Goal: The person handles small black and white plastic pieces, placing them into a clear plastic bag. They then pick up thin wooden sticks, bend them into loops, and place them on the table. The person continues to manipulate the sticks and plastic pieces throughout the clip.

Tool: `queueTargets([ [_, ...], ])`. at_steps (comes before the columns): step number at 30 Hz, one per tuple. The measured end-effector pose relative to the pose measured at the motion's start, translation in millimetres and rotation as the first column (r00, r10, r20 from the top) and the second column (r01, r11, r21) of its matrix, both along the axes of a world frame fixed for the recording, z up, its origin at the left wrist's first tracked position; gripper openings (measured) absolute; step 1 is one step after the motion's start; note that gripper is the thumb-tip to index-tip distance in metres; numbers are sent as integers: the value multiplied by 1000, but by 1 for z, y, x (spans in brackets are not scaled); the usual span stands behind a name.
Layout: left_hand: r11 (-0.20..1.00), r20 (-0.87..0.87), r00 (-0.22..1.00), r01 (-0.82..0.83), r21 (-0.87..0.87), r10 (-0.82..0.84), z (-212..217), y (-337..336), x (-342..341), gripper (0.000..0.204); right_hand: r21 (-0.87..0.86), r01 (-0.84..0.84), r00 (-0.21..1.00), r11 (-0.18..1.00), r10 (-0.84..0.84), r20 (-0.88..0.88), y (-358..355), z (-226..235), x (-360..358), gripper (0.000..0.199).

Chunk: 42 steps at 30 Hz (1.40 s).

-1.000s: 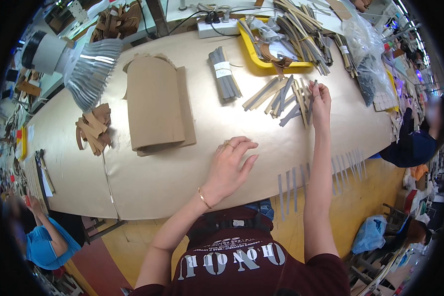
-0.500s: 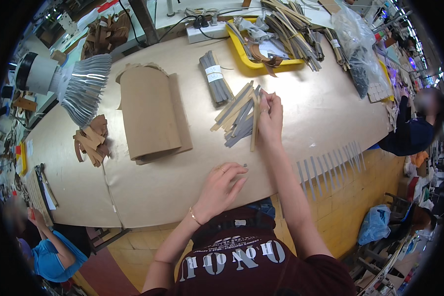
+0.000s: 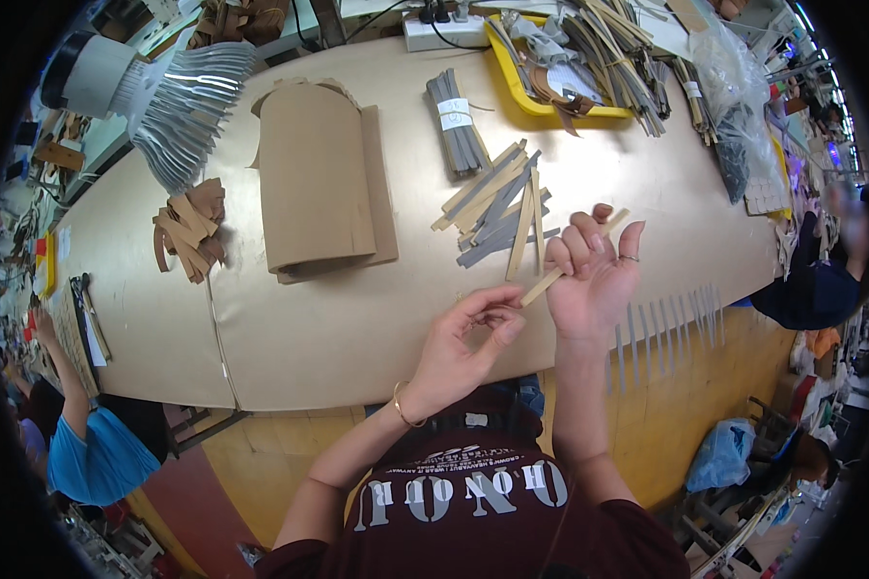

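Observation:
My right hand [image 3: 594, 275] is turned palm up, fingers curled round a narrow tan strip [image 3: 543, 287] that slants across them. The strip's lower end meets the curled fingertips of my left hand [image 3: 468, 343], where index finger and thumb come together. Just beyond my hands lies a loose pile of tan and grey strips [image 3: 497, 217], crossing one another. Behind it sits a bundle of grey strips [image 3: 459, 135] with a white paper band. Along the table's near right edge, several grey strips [image 3: 668, 333] are laid side by side, their ends overhanging.
A rolled brown sheet [image 3: 317, 179] and brown scraps [image 3: 191, 230] lie left on the table [image 3: 309, 347], under a finned metal lamp [image 3: 179, 106]. At the back stand a yellow tray [image 3: 589, 111], strip bundles [image 3: 618, 48] and a power strip [image 3: 444, 34]. People sit at both sides.
My right hand has drawn back from the pile with a tan strip and turned palm up. My left hand has moved right to meet the strip's end. The view has shifted.

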<state>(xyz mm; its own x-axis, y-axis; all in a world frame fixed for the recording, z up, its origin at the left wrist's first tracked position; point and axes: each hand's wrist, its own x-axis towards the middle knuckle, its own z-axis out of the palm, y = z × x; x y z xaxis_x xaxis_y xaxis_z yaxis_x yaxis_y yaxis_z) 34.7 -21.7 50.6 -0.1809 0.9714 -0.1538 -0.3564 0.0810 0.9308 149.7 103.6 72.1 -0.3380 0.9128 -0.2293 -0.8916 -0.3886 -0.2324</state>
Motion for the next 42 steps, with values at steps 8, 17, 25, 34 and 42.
queueTargets([
  [8,929,-590,750,-88,359,299,6,-8,-10,26,-235,-172,959,957,108,-261,-8,4,-11,49],
  [17,875,-580,667,-259,409,468,10,-8,-19,14,110,-182,748,977,65,661,-29,-2,-26,53],
  [25,834,-443,708,-488,257,551,17,-4,-42,11,301,-313,240,901,-232,943,-54,12,-9,97],
  [34,751,-678,323,-288,594,660,21,-4,-40,22,522,-709,34,474,-717,697,-73,32,-29,12],
  [42,821,-772,284,-147,551,569,15,-11,-39,23,344,-892,-42,293,-812,583,-66,30,-21,19],
])
